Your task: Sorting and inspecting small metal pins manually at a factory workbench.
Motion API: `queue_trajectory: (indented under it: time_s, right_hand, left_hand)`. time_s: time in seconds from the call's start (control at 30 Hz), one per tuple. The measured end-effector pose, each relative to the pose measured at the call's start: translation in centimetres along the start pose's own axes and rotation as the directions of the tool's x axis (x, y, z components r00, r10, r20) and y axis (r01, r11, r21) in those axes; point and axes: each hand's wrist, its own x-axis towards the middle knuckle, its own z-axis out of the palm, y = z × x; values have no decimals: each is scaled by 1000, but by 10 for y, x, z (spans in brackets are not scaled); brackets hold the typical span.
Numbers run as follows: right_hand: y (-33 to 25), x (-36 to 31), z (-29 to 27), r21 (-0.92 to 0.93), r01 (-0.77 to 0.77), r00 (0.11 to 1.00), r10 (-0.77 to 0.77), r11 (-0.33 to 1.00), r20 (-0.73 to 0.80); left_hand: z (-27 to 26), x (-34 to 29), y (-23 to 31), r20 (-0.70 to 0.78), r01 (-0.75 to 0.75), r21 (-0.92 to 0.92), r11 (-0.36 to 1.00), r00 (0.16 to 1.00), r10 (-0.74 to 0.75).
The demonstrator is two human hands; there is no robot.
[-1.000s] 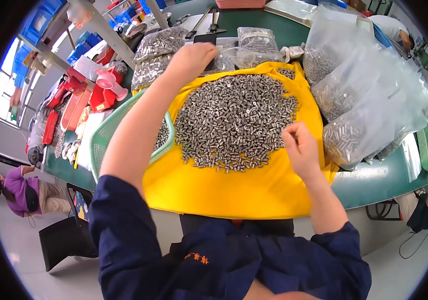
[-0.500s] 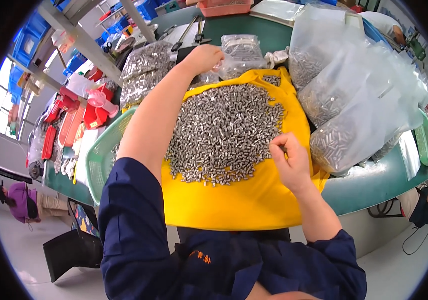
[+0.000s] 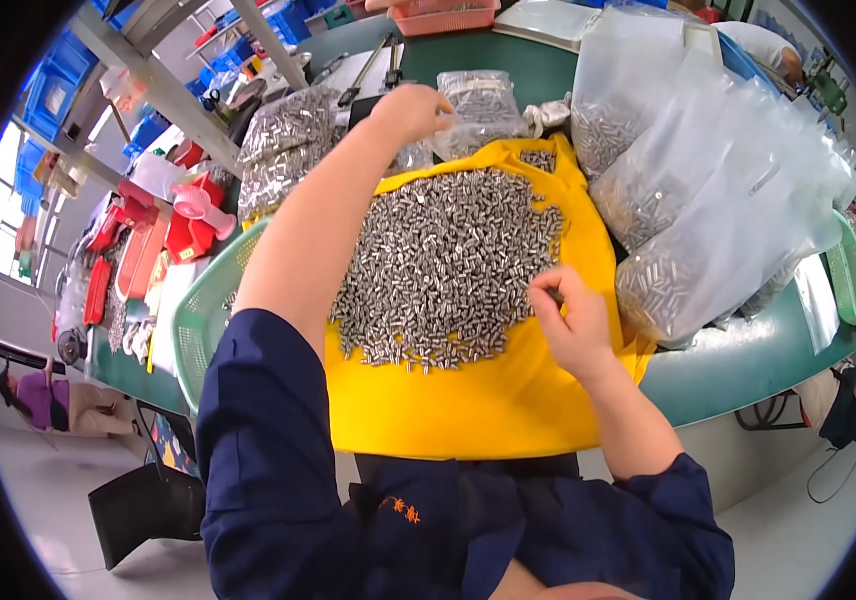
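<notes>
Many small shiny metal cylinders [image 3: 448,265] lie in a wide pile on a yellow cloth [image 3: 468,415] in front of me. My left hand [image 3: 412,113] reaches past the pile's far edge, beside a clear plastic bag [image 3: 475,137]. Its fingers are curled, and whatever they hold is hidden. At the pile's right edge, my right hand [image 3: 576,325] is closed in a pinch over the cloth. A dark bit shows between thumb and forefinger, too small to name.
Filled bags [image 3: 288,140] stand at the far left, and large cloudy bags of metal parts [image 3: 688,215] crowd the right. A green basket [image 3: 198,325] sits left of the cloth. Calipers [image 3: 368,70] lie on the green table [image 3: 718,370]. Other people stand at both sides.
My right hand has shifted slightly left, still pinched. My left hand has turned a little at nearly the same spot. The person at far left has moved an arm.
</notes>
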Motion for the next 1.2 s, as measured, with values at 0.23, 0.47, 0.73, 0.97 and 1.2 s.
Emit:
queue_trajectory:
  time_s: [0.23, 0.47, 0.73, 0.97, 1.2]
  right_hand:
    - [18, 4, 3, -42, 119, 989, -122, 992, -83]
    - [11, 2, 12, 71, -6, 999, 8, 997, -34]
    - [-34, -1, 36, 21, 97, 987, -99, 995, 124]
    - [-20, 13, 70, 49, 8, 989, -15, 999, 145]
    - [-2, 8, 71, 77, -80, 984, 66, 994, 168]
  left_hand:
    - [-21, -32, 29, -173, 217, -43, 975, 960, -221]
    - [30, -164, 90, 28, -191, -236, 953, 979, 203]
    - [75, -217, 97, -268, -127, -212, 969, 961, 68]
    - [76, -227, 110, -471, -71, -548, 834, 849, -238]
    - [61, -225, 101, 176, 124, -983, -137, 859, -481]
